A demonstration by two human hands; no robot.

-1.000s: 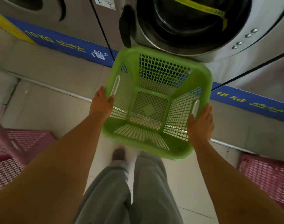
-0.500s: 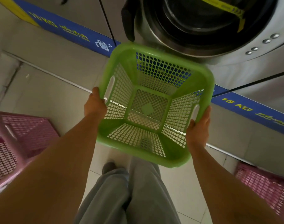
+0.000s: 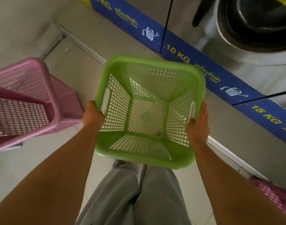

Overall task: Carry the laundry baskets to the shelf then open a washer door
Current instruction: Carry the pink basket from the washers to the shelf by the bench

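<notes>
Green basket up off the floor, both hands on it!

The left hand is clamped on the left rim of the empty green basket beside its handle slot, and the right hand grips the right rim the same way. The basket hangs above grey trousers, near the blue strip under the washer door. Pink baskets sit on the floor at left, another pink basket at lower right.

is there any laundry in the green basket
No, the green basket is empty; its mesh bottom shows bare between both hands.
</notes>
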